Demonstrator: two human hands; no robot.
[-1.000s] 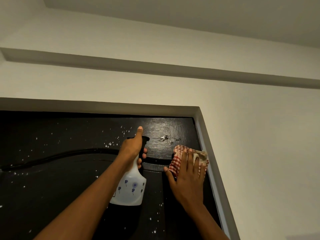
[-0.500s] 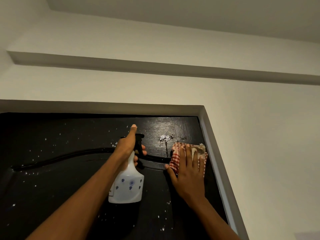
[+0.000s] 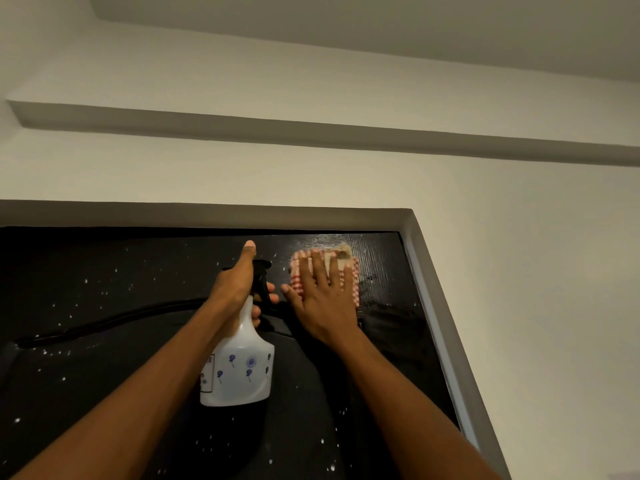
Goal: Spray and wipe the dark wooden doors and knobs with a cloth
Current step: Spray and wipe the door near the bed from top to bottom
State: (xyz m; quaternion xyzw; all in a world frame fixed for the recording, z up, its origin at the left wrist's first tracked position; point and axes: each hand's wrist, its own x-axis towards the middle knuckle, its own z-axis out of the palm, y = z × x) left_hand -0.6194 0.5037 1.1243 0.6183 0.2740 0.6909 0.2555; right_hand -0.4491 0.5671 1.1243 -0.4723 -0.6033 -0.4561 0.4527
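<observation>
A: Starting at the left, what is there?

B: The dark wooden door (image 3: 104, 341), speckled with white droplets, with a curved raised moulding across its upper part.

A: And the left hand (image 3: 232, 285)?

B: It grips the neck of a white spray bottle (image 3: 239, 368) with a black trigger head. The thumb points straight up and the fingers (image 3: 268, 289) curl round the trigger. The bottle hangs below the hand, close to the door, and has small blue flower prints on it.

A: Further right?

B: The right hand (image 3: 323, 299) lies flat, fingers straight and spread, pressing a red-and-white checked cloth (image 3: 298, 282) against the door near its top right corner. The cloth shows above and to both sides of the hand.

A: And beyond that?

B: A wet-looking sheen on the wood right of the cloth, then the pale door frame (image 3: 436, 323) and a plain wall (image 3: 519, 237).
</observation>
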